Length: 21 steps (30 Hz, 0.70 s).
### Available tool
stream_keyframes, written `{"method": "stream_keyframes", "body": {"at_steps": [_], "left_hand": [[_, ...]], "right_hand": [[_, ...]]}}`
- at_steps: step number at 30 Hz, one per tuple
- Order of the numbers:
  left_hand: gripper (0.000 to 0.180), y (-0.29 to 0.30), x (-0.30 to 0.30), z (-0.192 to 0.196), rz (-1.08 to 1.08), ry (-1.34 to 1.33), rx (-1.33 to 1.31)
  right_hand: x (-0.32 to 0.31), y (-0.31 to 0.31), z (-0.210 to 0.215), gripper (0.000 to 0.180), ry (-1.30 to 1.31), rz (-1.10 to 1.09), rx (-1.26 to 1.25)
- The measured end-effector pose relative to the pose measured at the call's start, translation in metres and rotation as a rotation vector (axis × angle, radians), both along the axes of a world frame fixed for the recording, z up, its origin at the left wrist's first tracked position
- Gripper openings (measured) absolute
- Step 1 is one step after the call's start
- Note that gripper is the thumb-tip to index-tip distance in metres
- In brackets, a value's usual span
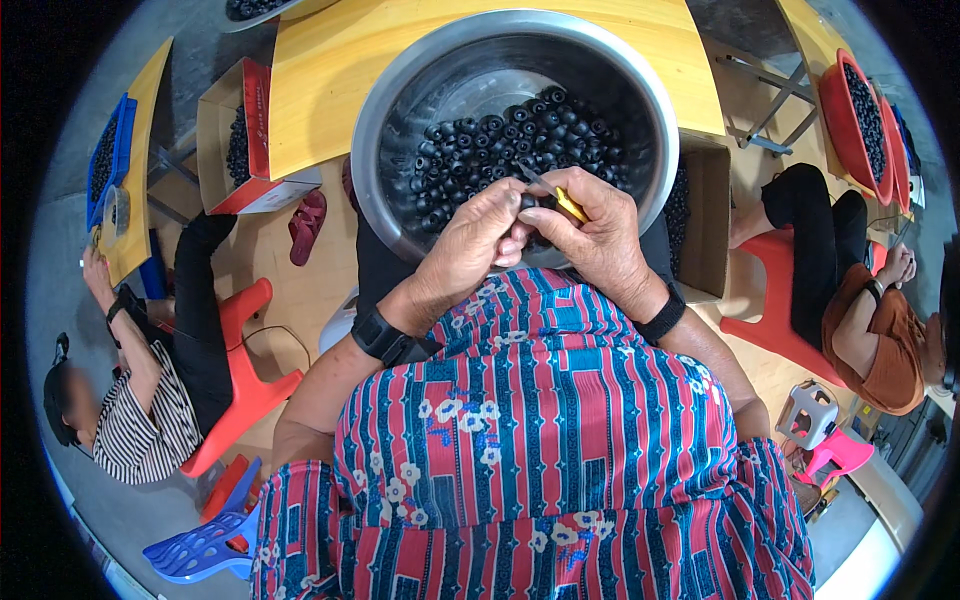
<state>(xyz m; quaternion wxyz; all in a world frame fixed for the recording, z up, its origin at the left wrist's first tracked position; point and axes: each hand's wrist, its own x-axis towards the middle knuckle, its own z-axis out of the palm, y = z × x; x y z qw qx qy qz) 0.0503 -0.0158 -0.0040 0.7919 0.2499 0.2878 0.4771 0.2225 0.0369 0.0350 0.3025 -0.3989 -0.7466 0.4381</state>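
1. Yellow tabletop [320, 80] carried the work, with the big steel bowl [385, 110] at its near edge, over my lap.
2. Nearest me: both hands met over the bowl's near rim. My left hand [470, 245] was curled, its fingertips pinching one small dark ring [530, 203].
3. My right hand [595, 235] was closed round a yellow-handled pick [568, 203]. Its long axis ran up and left from that hand; the thin metal tip reached past the ring.
4. Ring sat between the two hands, touching both; the left was the one bearing it.
5. Just beyond the fingers lay the heap of dark rings [520, 140] in the bowl, nothing between it and my hands.
6. Farther out: a cardboard box [235, 140] at left, a red basin [850, 120] of rings far right, and seated co-workers at both sides.
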Motion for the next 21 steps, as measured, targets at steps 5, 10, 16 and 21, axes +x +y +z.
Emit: {"method": "stream_keyframes", "body": {"at_steps": [5, 10, 16, 21], "left_hand": [[0.027, 0.0, -0.001, -0.002, 0.069, -0.12, -0.005], [0.02, 0.001, -0.003, 0.007, 0.05, -0.077, 0.002], [0.017, 0.0, -0.004, 0.005, 0.029, -0.065, 0.027], [0.018, 0.001, -0.004, 0.005, 0.029, -0.075, 0.044]], "right_hand": [[0.006, 0.003, 0.003, 0.02, 0.026, 0.003, 0.015], [0.007, 0.003, 0.006, 0.018, -0.123, 0.13, 0.196], [0.007, 0.002, 0.008, 0.019, -0.219, 0.161, 0.301], [0.007, 0.002, 0.008, 0.02, -0.236, 0.16, 0.325]]}}
